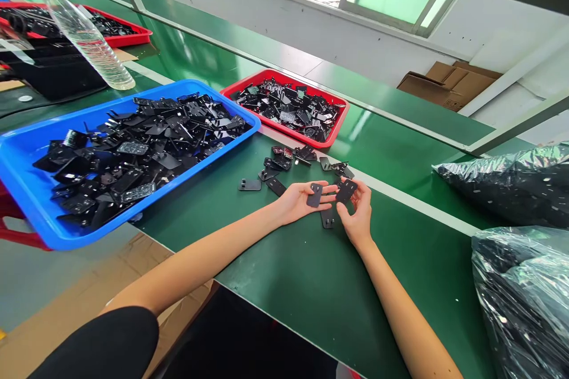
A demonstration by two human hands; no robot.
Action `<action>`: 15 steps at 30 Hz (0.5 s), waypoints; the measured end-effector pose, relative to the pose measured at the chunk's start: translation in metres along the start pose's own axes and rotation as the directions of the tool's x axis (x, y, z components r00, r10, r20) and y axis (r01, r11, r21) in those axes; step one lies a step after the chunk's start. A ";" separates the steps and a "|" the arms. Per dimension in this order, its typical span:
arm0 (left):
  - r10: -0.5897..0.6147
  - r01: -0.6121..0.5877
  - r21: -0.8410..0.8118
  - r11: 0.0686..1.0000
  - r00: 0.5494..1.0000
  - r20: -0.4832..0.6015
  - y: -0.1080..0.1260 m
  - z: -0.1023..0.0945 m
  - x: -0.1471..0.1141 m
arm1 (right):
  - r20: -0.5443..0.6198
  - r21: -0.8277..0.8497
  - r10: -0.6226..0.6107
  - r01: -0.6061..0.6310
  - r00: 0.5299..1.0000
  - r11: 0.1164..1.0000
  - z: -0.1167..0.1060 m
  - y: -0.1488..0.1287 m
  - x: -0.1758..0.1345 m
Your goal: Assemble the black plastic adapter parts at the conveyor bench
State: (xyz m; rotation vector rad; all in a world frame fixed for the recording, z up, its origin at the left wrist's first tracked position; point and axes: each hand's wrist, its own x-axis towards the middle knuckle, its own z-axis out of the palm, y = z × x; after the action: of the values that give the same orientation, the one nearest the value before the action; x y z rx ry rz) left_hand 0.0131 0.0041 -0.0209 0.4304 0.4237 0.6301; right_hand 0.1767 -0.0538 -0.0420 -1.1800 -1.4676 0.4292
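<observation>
My left hand [296, 202] is palm up, with its thumb pressed on a small flat black plate [315, 195] lying across the fingers. Just to the right, my right hand [359, 213] pinches a second black plate [346, 190] between thumb and fingers, two small shiny spots showing on its face. Below and between the hands, another black plate [328, 218] with two small pegs lies on the green table. Several loose black pieces [278, 163] are scattered beyond my hands, and a single flat one [249, 185] rests left of them.
A blue tray [213, 160] heaped with black pieces stands at the left, overhanging the table edge. Behind is a red tray [338, 124] of similar pieces. A water bottle [84, 35] stands at the upper left. Clear plastic bags [524, 284] of black parts sit at the right.
</observation>
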 end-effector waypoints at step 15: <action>-0.091 0.111 -0.195 0.975 0.990 0.107 -0.002 0.000 -0.006 | 0.000 -0.348 -0.520 0.487 0.854 0.801 0.007 -0.009 -0.006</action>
State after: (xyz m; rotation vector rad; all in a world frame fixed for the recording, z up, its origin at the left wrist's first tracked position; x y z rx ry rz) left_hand 0.0103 -0.0012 -0.0206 0.2448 0.2834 0.5441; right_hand 0.1656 -0.0601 -0.0398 -0.9921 -1.7406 -0.2584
